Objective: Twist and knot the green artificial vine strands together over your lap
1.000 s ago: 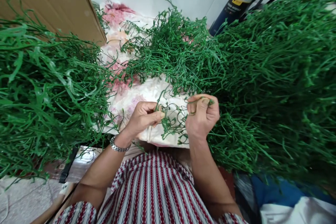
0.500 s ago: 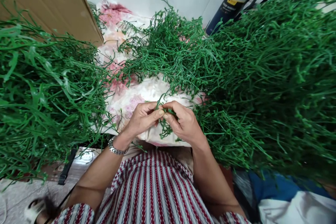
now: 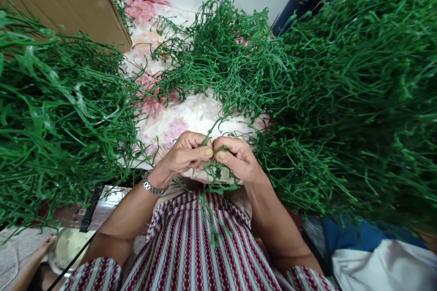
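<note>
My left hand [image 3: 187, 154], with a metal watch on its wrist, pinches a thin green plant stem [image 3: 214, 128] between thumb and index finger. Close beside it, my right hand [image 3: 239, 159] is closed the same way on the stem cluster [image 3: 216, 173], thumb on top. The two sets of fingertips almost meet. Thin branching ends hang below the hands, over the striped clothing. Both hands are above the near edge of a flowered cloth [image 3: 198, 111]. The exact grip point is partly hidden by the fingers.
Green stems are heaped on the left [image 3: 68, 113], in a middle pile [image 3: 235, 63] and in a large right heap [image 3: 362, 109]. A cardboard box [image 3: 68, 0] and a dark blue cylinder [image 3: 303, 0] stand behind. Another person's arm [image 3: 36, 257] shows beside a bowl [image 3: 73, 248] at lower left.
My fingertips have drawn slightly apart, and the green ends now hang lower, across the striped clothing. The view has shifted a little. Another person's arm and a bowl have appeared at lower left.
</note>
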Available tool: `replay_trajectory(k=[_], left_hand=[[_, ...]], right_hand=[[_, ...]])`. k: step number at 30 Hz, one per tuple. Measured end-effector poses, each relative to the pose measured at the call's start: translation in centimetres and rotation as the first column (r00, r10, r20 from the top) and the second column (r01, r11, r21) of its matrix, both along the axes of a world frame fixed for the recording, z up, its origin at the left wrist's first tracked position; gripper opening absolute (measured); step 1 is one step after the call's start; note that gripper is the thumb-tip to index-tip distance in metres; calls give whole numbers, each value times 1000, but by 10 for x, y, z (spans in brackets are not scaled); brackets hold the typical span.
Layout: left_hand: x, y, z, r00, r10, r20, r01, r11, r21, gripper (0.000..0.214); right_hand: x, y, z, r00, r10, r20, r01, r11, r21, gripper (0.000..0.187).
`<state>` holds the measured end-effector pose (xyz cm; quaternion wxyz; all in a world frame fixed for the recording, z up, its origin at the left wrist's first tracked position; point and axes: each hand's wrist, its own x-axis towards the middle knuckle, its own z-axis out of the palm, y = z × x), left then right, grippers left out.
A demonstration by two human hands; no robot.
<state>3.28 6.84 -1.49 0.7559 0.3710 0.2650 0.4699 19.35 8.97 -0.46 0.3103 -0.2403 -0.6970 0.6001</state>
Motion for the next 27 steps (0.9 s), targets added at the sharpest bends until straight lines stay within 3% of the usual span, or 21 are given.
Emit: replay_trajectory(k=[2,4,7,9,11,15,19,21,27], left_hand=[[0,-1,2,997,59,48,-58,998,-25,27],[0,0,5,993,118,10,-118,993,-10,25],[2,2,8,955,228,-187,-221,973,61,25],[5,5,6,895,319,-311,-293,947,128,27],[8,9,4,827,404,-391,-347,914,211,30],[15,12,3,653,575,-493,-428,817,386,30],[19,10,5,503,670,-546,-419,741,524,29],[19,9,5,498,685,-532,-413,727,549,29],[18,7,2,669,588,-454,-405,801,441,27]], right_hand=[[-2,0,-3,995,1,-99,-12,994,-108,33],[-3,2,-1,990,-96,-100,88,992,-87,31],[-2,7,7,946,-322,32,313,937,155,23],[-2,9,12,919,-380,104,335,892,304,19],[-4,9,14,914,-375,154,300,882,364,16],[-9,5,10,914,-340,222,272,918,289,14],[-11,3,5,938,-279,204,251,956,153,15],[-11,3,4,950,-269,158,260,962,80,16],[-13,2,3,948,-301,100,309,947,-85,14]])
